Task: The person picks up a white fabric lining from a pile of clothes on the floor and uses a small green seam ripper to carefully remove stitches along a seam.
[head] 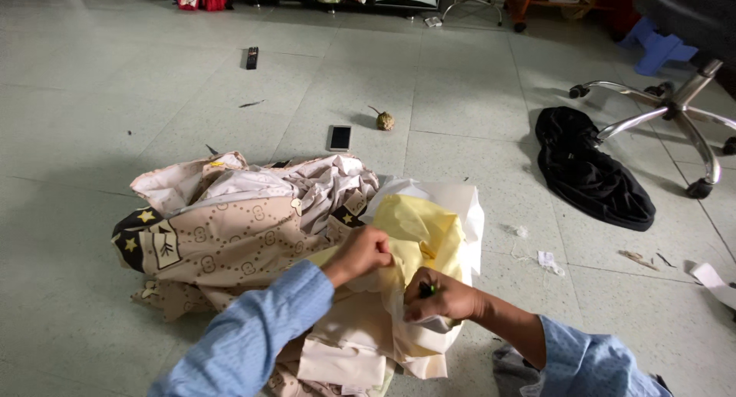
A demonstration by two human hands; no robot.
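Head camera looks down at a tiled floor (92, 305), where a pile of cloth lies near the person. Both hands work on a pale yellow cloth (418, 228) at the right part of the pile, just in front of the blue sleeves. The left hand (362, 253) is clenched and pinches a fold of this yellow cloth. The right hand (438, 296) is also closed on the cloth, and it holds a small dark green thing (426, 290) between the fingers; I cannot tell what this thing is, because the fingers hide most of it. To the left of the hands lies a beige patterned cloth (230, 240) with dark corners and yellow stars. Its lower part goes under the left sleeve (253, 339) and is not seen. Farther on the floor a phone (340, 138) lies flat, and just to its right a small round brownish thing (385, 121), too small to name. A black cloth (590, 174) lies at the right, near the legs of an office chair (675, 105), whose seat is cut off by the picture edge. A dark remote (251, 57) lies far away.
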